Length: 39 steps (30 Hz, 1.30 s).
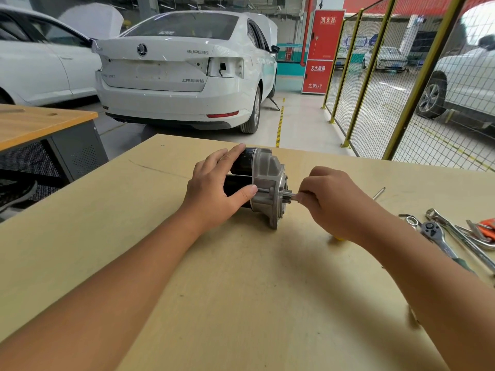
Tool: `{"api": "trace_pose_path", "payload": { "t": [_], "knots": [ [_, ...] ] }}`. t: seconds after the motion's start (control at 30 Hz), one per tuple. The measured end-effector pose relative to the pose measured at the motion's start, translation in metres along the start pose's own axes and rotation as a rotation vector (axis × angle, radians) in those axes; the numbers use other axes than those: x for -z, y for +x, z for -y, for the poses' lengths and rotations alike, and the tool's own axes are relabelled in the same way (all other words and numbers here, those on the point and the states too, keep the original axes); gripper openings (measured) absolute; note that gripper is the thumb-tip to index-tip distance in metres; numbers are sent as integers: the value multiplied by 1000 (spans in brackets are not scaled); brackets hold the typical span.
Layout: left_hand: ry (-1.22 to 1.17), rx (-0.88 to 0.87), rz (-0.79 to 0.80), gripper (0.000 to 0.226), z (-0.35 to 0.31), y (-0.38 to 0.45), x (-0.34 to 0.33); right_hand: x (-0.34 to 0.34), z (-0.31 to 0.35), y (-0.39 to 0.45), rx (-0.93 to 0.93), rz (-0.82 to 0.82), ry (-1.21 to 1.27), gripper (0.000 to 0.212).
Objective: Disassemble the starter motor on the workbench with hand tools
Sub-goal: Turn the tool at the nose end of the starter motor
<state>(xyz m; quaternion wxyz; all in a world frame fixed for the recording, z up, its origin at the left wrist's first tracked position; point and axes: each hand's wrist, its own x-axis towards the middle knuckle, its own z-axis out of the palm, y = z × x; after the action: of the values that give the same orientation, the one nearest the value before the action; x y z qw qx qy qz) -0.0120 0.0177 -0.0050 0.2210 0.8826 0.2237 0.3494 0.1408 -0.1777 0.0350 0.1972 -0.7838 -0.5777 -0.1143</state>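
Pale tan plywood workbench top (241, 277), faint scratches. Lying on its side near middle: starter motor, black cylindrical body with silver cast-aluminium nose housing (267, 180). Right edge: cluster of steel hand tools, namely chrome ratchet wrench (435, 235), ring spanner (411, 220), silver pliers (455, 231), orange-handled tool (488, 224). Thin metal rod (379, 193) farther back.

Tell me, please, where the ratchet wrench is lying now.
In the head view, the ratchet wrench lies on the workbench at the far right, among the loose tools beyond the right hand, apart from the starter motor.
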Motion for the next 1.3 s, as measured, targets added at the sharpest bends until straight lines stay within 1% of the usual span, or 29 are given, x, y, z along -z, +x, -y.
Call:
{"api": "trace_pose_path", "payload": {
  "t": [0.17, 0.33, 0.43, 0.57, 0.63, 0.7, 0.77, 0.97, 1.17, 1.3],
  "knots": [
    [6, -7, -13, 81, 2, 0, -1, 1, 1, -2, 8, -39, -114, 21],
    [4, 4, 5, 84, 0, 0, -1, 3, 2, -2, 7, -62, -128, 18],
    [0, 8, 7, 85, -1, 0, 0, 5, 3, -2, 1, -58, -90, 14],
    [3, 3, -1, 81, 1, 0, -1, 6, 2, -1, 11, -19, 24, 13],
    [6, -1, 3, 82, 0, 1, 0, 6, 2, -1, 20, -56, 58, 12],
    [5, 4, 11, 84, 0, 0, 0, 5, 1, -1, 23, -90, 61, 17],
    [4, 7, 15, 85, -1, 0, 1, 5, -1, 0, 20, -73, 44, 23],
    [1, 12, 12, 85, 0, 0, 0, 3, -4, 2, 28, -4, 24, 23],
    [9, -7, -2, 81, 3, 1, -2, 3, -2, 1, 19, -5, 29, 16],
    [6, -8, 1, 81, 2, 1, -2, 4, 0, 0, 11, 2, 14, 16]
  ]
}}
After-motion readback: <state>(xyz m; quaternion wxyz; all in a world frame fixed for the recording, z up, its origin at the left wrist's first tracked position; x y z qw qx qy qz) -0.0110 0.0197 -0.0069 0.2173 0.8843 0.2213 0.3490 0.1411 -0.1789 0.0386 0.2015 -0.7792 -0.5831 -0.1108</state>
